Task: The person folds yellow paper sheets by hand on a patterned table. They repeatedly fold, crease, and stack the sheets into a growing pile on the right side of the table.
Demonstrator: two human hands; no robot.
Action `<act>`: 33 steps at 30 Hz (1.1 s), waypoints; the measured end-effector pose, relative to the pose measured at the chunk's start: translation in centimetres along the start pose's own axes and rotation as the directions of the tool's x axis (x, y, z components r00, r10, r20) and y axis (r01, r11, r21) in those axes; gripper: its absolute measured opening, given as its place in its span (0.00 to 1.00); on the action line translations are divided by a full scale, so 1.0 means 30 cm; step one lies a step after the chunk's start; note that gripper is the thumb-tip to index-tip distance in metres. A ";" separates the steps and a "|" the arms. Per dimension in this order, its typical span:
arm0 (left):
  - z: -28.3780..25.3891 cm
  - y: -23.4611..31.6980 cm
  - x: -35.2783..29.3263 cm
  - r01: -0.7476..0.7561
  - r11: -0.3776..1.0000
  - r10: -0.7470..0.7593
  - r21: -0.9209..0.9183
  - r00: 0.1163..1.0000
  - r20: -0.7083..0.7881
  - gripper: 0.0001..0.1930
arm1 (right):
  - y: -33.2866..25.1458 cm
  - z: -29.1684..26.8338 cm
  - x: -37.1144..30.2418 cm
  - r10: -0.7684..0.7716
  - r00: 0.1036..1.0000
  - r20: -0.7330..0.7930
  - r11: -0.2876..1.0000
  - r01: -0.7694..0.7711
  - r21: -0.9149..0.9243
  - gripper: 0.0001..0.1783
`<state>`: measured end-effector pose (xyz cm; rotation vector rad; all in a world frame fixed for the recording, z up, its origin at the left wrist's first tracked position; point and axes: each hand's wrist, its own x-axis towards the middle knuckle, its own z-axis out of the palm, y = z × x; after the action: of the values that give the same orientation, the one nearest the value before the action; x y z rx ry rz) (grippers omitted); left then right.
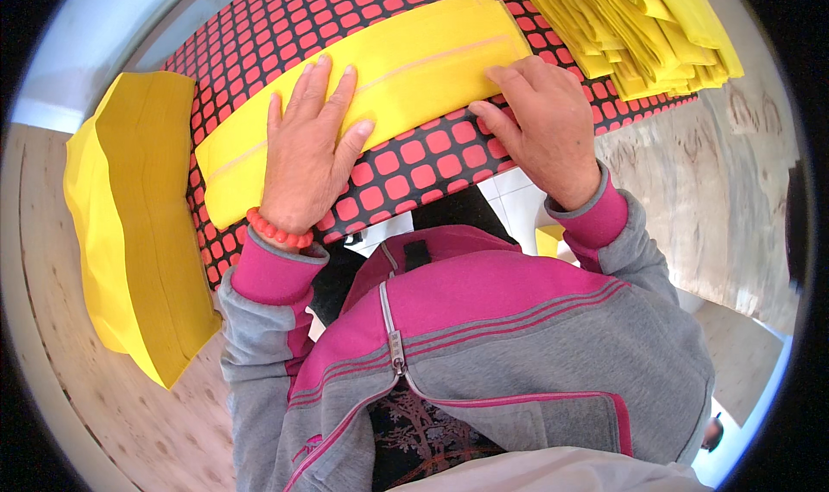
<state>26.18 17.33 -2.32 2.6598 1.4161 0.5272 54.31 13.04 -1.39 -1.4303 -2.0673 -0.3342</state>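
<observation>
A long folded piece of yellow cloth (423,53) lies slantwise before me, with a pale line running along its length. My left hand (302,159) rests flat on its left half, fingers spread and pressing down; a red bead bracelet circles that wrist. At the right end, my right hand (548,116) is curled at the cloth's near edge. Its index fingertip is on top and its thumb is beside the edge, while the other fingertips are hidden beneath the hand.
The table's cover (423,151) is black with red rounded squares. A pile of folded yellow cloths (643,34) sits at the far right. Another yellow cloth piece (138,215) lies at the left, over a wooden surface (177,414). A pale, worn board (691,177) adjoins on the right.
</observation>
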 end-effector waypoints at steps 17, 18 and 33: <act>0.047 -0.010 -0.022 0.016 0.998 -0.011 0.066 0.997 -0.076 0.29 | -0.005 0.101 0.164 -0.175 0.980 0.091 0.976 0.160 0.151 0.20; 0.049 -0.016 -0.022 0.004 0.998 0.001 0.055 0.996 -0.092 0.28 | -0.005 0.130 0.184 -0.180 0.978 0.103 0.974 0.162 0.159 0.21; -0.132 -0.006 -0.312 0.272 0.949 -0.222 0.158 0.936 -0.274 0.15 | 0.001 0.183 0.176 -0.196 0.967 0.165 0.979 0.183 0.093 0.29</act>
<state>19.90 9.42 -1.09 2.5666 1.9372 0.7603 51.24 19.92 -2.57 -1.2572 -2.3394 -0.2092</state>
